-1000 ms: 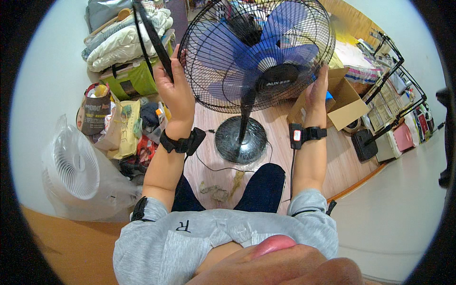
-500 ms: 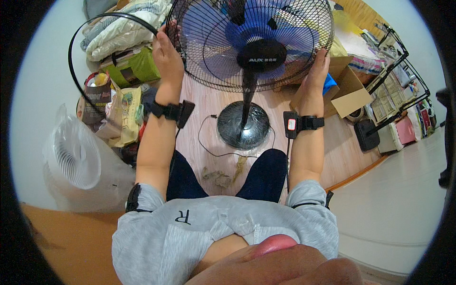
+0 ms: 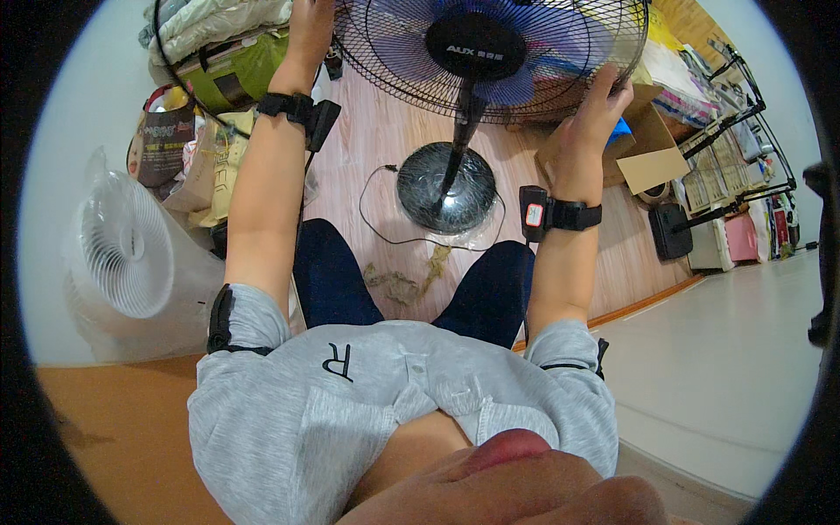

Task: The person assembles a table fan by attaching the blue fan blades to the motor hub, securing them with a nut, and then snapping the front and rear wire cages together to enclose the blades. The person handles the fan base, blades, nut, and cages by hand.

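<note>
A standing fan with a black wire grille (image 3: pixel 394 66), blue blades and a dark hub cover (image 3: pixel 475 45) stands before me; the top is cut off. Its pole runs down to a round black base (image 3: pixel 446 188) wrapped in clear plastic. My left hand (image 3: pixel 311 35) is at the grille's left side, fingers mostly beyond the upper edge. From it a thin black hoop (image 3: pixel 179 83) hangs out to the left, partly out of view. My right hand (image 3: pixel 597 118) grips the grille's right rim, thumb and fingers against the wires.
A white plastic-wrapped fan (image 3: pixel 131 249) stands at left, beside bags (image 3: pixel 175 144) and a green bag (image 3: pixel 236 74) under bedding. An open cardboard box (image 3: pixel 652 144) and a black metal stand (image 3: pixel 700 219) are at right. A cord (image 3: pixel 367 219) lies on the floor around the base.
The fan head appears tilted more and shifted right. My left hand has moved up with the hoop, partly leaving view. My right hand has stayed at the grille's right rim.
</note>
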Action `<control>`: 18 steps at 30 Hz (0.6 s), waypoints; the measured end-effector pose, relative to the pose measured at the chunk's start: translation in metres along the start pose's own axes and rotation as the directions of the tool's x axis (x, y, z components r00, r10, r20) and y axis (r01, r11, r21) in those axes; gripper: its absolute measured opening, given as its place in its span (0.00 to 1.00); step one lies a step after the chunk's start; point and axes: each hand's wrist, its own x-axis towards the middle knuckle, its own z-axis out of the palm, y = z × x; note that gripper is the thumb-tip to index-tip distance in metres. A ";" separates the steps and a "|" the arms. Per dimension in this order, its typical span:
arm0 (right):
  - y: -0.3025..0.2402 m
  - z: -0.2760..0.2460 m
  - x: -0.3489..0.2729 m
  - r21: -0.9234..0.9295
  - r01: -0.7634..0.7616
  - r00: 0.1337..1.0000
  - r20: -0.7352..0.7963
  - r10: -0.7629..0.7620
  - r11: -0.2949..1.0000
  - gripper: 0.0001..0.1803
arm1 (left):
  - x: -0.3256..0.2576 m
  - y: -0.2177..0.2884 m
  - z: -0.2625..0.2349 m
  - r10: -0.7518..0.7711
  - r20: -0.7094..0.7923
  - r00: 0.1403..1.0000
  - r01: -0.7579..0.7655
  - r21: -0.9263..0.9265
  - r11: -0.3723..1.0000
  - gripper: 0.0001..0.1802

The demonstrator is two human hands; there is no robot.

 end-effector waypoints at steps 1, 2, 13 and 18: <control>-0.001 0.001 0.001 0.004 0.007 1.000 0.003 -0.007 1.000 0.40 | 0.000 0.003 0.001 -0.066 -0.012 0.998 0.066 -0.044 0.997 0.41; -0.002 0.001 0.001 -0.006 0.014 1.000 0.020 -0.014 1.000 0.40 | 0.000 0.003 0.001 -0.132 -0.022 0.991 0.129 -0.087 0.988 0.41; 0.008 -0.002 0.012 -0.046 -0.024 0.998 -0.053 0.021 0.999 0.39 | 0.010 -0.018 -0.012 -0.017 0.013 1.000 0.016 0.077 0.997 0.35; -0.005 0.000 0.004 0.132 -0.131 0.991 0.033 0.128 0.983 0.45 | 0.010 -0.027 -0.013 -0.043 0.052 0.998 0.058 -0.355 0.933 0.30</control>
